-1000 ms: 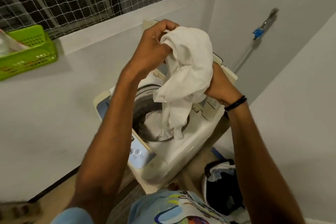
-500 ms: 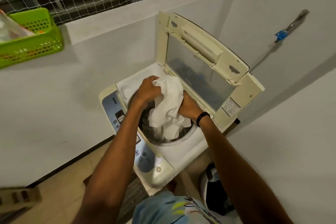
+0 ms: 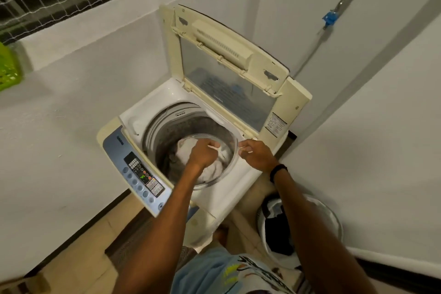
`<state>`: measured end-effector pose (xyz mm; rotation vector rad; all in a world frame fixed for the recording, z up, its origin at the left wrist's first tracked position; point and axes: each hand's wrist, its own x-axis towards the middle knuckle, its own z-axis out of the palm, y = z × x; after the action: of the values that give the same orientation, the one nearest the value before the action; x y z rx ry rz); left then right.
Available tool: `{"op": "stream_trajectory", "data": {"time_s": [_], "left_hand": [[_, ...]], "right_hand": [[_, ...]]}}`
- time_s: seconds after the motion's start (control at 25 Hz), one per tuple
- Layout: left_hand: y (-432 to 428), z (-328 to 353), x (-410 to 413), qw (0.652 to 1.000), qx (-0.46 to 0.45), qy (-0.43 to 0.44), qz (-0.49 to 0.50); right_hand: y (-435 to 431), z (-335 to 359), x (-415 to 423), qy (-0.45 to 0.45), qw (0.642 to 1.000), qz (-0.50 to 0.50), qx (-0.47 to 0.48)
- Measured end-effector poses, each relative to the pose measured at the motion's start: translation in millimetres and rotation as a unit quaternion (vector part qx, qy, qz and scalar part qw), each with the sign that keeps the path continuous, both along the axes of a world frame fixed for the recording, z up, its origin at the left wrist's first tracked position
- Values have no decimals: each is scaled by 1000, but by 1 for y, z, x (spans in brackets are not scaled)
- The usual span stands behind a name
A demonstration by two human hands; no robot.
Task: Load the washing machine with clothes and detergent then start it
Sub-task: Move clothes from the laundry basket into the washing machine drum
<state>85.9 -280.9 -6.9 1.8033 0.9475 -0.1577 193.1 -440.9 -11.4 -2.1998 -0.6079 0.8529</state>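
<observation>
A cream top-loading washing machine stands in the corner with its lid raised against the wall. A white garment lies in the drum on top of other grey laundry. My left hand hangs just above the garment inside the drum mouth, fingers loosely curled, gripping nothing that I can make out. My right hand hovers over the drum's right rim with relaxed fingers and holds nothing. The blue control panel on the machine's left side shows a lit green digit.
A white bucket with dark clothes stands on the floor right of the machine. A green basket sits on the ledge at far left. A tap with a blue fitting and hose runs down the right wall. Walls close in on both sides.
Both hands carried the white garment down from chest height into the drum and let go of it. The garment now lies in the drum and the hands are apart above it.
</observation>
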Motion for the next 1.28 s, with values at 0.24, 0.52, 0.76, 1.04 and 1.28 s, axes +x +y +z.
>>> {"op": "stream_trajectory", "data": {"time_s": [0.24,0.52,0.76,1.04,1.28], "left_hand": [[-112,-23,37,991,-34,-49,-117],[-231,-116,46,962,-26,114,-246],[-307,-300,60,941,-26,183,-283],[-354,-520,79,951,-60,225,-205],[-355,-630,79,962,-122,226,-95]], "right_hand": [[-102,-30,-2,62,983,-175,-3],[-270,-154,-32,163,920,-339,-108],[-342,-344,-41,233,894,-327,-199],[-356,-576,-6,222,905,-244,-270],[-378,-713,26,75,880,-326,-336]]}}
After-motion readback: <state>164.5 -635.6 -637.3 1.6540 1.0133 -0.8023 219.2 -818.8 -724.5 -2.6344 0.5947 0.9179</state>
